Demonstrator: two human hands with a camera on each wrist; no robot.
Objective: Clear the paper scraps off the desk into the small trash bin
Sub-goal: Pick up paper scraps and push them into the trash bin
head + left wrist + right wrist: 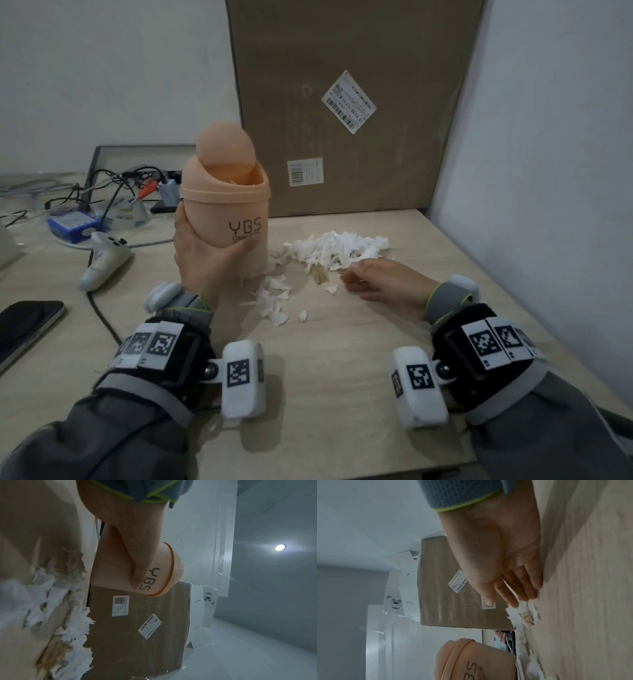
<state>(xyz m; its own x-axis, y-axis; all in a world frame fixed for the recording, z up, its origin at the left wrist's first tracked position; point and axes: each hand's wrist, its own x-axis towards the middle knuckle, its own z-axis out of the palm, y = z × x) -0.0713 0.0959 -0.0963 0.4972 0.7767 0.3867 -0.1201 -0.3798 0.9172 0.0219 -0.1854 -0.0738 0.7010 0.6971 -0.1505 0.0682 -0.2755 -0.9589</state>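
The person's left hand point(202, 253) grips the small peach bin point(227, 212) around its lower half, thumb laid across the front beside the black letters, fingers wrapped behind. The bin stands upright, its bottom at the desk point(342, 359) or just above it; I cannot tell which. Its swing lid point(226, 147) is tipped back, and a little white paper shows inside the opening.

The right hand point(380, 282) lies low on the desk with its edge against the wood, fingers straight and close together, the fingertips point(524, 596) touching the near edge of the pile of paper scraps point(339, 248). It holds nothing.

The main heap of torn white scraps sits just to the right of the bin, with a few brownish bits point(320, 274) at its near side. A thinner trail of scraps point(274, 301) runs from the foot of the bin toward the person.

Behind stands a big cardboard box point(352, 102) with stickers. Off to the left lie a white controller point(104, 257), a tangle of cables point(113, 186) and a dark phone point(27, 323).
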